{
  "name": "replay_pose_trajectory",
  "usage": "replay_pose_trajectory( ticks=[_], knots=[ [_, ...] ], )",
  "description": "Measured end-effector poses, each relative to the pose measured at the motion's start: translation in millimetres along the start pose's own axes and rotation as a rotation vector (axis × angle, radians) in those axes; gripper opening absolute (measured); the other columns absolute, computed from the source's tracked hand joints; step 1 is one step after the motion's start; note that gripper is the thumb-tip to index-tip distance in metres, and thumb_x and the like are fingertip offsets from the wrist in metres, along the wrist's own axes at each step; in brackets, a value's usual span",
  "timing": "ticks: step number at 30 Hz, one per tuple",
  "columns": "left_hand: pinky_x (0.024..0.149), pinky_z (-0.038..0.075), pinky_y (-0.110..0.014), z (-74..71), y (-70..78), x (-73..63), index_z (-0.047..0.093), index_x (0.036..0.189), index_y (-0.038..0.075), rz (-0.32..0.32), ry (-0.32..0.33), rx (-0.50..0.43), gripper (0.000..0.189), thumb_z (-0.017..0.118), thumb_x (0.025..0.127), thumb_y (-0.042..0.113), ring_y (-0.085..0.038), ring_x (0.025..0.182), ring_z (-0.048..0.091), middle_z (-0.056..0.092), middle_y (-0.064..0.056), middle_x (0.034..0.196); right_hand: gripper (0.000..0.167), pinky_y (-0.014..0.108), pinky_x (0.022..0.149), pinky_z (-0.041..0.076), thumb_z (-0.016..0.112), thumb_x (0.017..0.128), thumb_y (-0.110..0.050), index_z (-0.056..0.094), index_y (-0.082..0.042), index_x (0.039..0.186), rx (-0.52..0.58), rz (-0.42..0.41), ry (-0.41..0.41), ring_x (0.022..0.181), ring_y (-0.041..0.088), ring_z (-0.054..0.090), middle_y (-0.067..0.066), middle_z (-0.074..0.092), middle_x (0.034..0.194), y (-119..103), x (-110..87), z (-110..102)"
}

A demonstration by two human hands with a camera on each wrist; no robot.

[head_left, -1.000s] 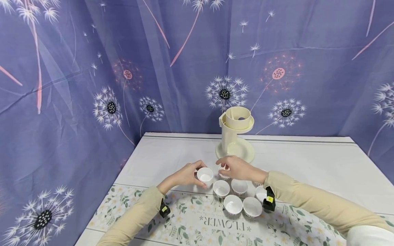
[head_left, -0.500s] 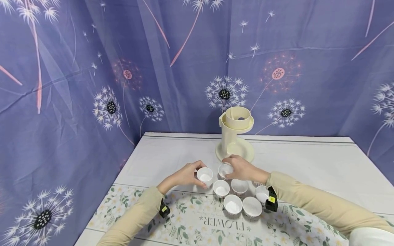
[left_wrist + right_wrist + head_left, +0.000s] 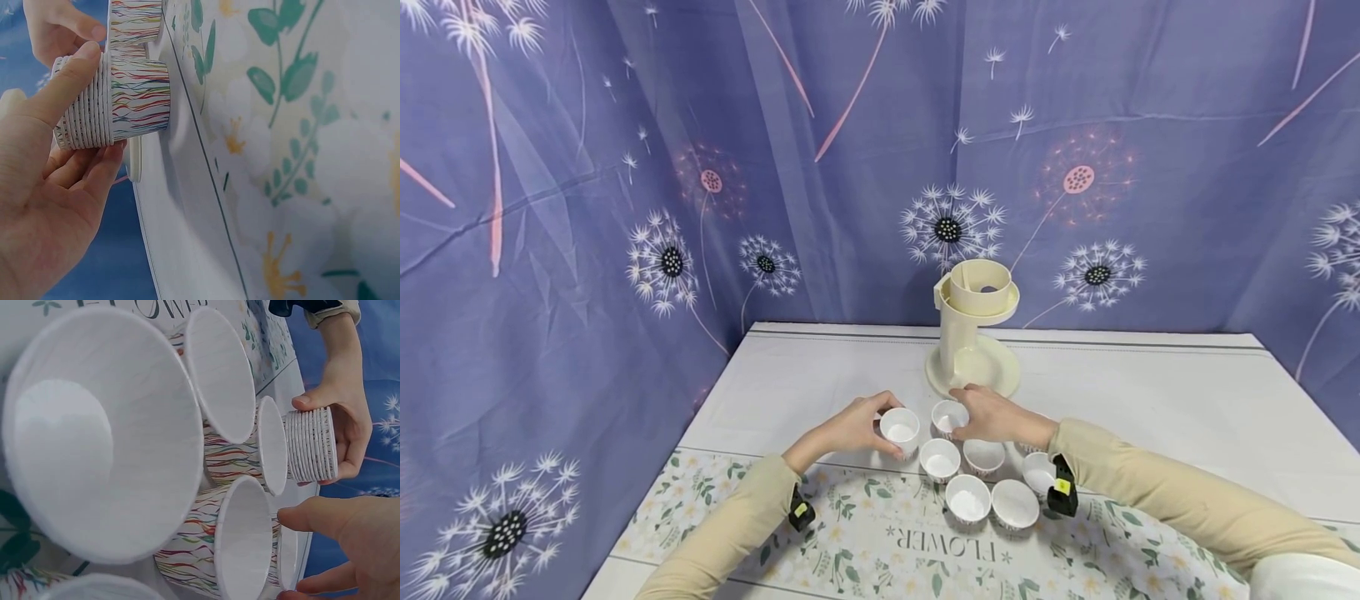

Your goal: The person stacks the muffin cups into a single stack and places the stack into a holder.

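My left hand (image 3: 848, 428) grips a stack of white paper cups (image 3: 139, 94), thumb on one side and fingers on the other. The stack's many rims sit close together, and its outside is printed with wavy coloured lines. My right hand (image 3: 996, 415) is beside a single paper cup (image 3: 947, 416) at the back, right of the stack. Its thumb (image 3: 306, 515) and fingers (image 3: 328, 580) are spread at either side of that cup's rim. Just in front stand more cups, among them a left one (image 3: 939, 460) and a middle one (image 3: 983, 455), partly under the right hand.
Two cups (image 3: 967, 499) (image 3: 1015, 504) stand nearest me, and another (image 3: 1039, 472) is partly covered by the right wrist camera. A cream stand (image 3: 958, 337) with a round base is behind the hands. A white rounded object (image 3: 1303, 577) shows at bottom right.
My right hand first covers the back cup, then has its fingers at the rim, and now has drawn slightly away, with the cup standing in place. The left hand and stack stay put.
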State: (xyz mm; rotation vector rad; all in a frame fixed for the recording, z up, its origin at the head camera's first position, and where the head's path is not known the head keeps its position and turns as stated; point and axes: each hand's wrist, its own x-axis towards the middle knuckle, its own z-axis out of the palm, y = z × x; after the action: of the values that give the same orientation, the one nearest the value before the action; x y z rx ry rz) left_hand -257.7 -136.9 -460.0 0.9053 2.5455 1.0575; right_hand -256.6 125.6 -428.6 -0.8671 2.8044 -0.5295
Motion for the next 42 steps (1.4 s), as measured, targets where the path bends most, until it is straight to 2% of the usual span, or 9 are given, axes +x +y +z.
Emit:
replay_pose_trajectory(
  ticks=[7,14,19,26,34,40,42],
  knots=[
    [0.097,0.053,-0.031,0.1,0.3,-0.4,0.056,0.115,0.011,0.002,0.002,-0.004,0.060,0.089,0.068,0.026,-0.014,0.104,0.062,0.066,-0.001,0.112,0.067,0.046,0.089,0.053,0.078,0.075,-0.021,0.053,0.009,0.129,0.011,-0.018,-0.007,0.102,0.033,0.061,0.022,0.065,0.111,-0.1,0.3,2.4],
    [0.096,0.052,-0.029,1.1,-0.2,0.4,0.056,0.116,0.012,-0.006,0.001,-0.002,0.060,0.089,0.067,0.027,-0.013,0.103,0.062,0.066,0.000,0.112,0.054,0.040,0.080,0.054,0.078,0.075,-0.021,0.060,0.005,0.118,0.012,-0.042,-0.004,0.088,0.025,0.062,0.014,0.067,0.096,-0.2,0.8,2.8],
    [0.095,0.052,-0.028,0.7,0.5,0.8,0.056,0.115,0.011,0.002,0.005,-0.019,0.060,0.089,0.067,0.026,-0.014,0.103,0.062,0.067,-0.001,0.112,0.048,0.038,0.077,0.054,0.077,0.075,-0.020,0.062,0.003,0.114,0.003,-0.047,-0.001,0.085,0.022,0.061,0.012,0.067,0.093,-0.6,1.0,2.3],
    [0.095,0.052,-0.027,1.4,-1.3,1.0,0.056,0.115,0.012,-0.005,0.001,-0.008,0.061,0.089,0.067,0.027,-0.013,0.102,0.062,0.066,0.000,0.111,0.053,0.040,0.081,0.054,0.077,0.076,-0.021,0.061,0.004,0.119,-0.002,-0.033,-0.008,0.089,0.024,0.062,0.014,0.067,0.098,-1.2,1.0,1.8],
    [0.094,0.053,-0.027,1.6,-2.4,0.8,0.056,0.115,0.011,-0.001,0.009,-0.007,0.060,0.089,0.067,0.027,-0.013,0.102,0.062,0.067,-0.001,0.111,0.050,0.040,0.080,0.055,0.076,0.079,-0.020,0.060,0.006,0.118,0.037,-0.054,0.038,0.089,0.026,0.063,0.016,0.067,0.098,0.2,2.1,-0.2],
    [0.094,0.052,-0.026,1.5,-3.8,0.8,0.056,0.115,0.012,-0.005,0.009,-0.012,0.060,0.089,0.067,0.027,-0.013,0.102,0.062,0.067,0.000,0.111,0.060,0.049,0.094,0.052,0.073,0.083,-0.021,0.052,0.013,0.127,0.052,-0.058,0.090,0.110,0.039,0.060,0.029,0.061,0.119,-1.7,1.6,-1.8],
    [0.093,0.052,-0.025,1.4,-3.6,0.3,0.056,0.115,0.011,-0.006,0.008,-0.018,0.060,0.089,0.067,0.026,-0.013,0.102,0.062,0.066,0.000,0.111,0.062,0.049,0.094,0.052,0.073,0.083,-0.022,0.051,0.013,0.129,0.058,-0.056,0.103,0.112,0.041,0.059,0.031,0.059,0.122,-2.8,2.2,-2.1]
  ],
)
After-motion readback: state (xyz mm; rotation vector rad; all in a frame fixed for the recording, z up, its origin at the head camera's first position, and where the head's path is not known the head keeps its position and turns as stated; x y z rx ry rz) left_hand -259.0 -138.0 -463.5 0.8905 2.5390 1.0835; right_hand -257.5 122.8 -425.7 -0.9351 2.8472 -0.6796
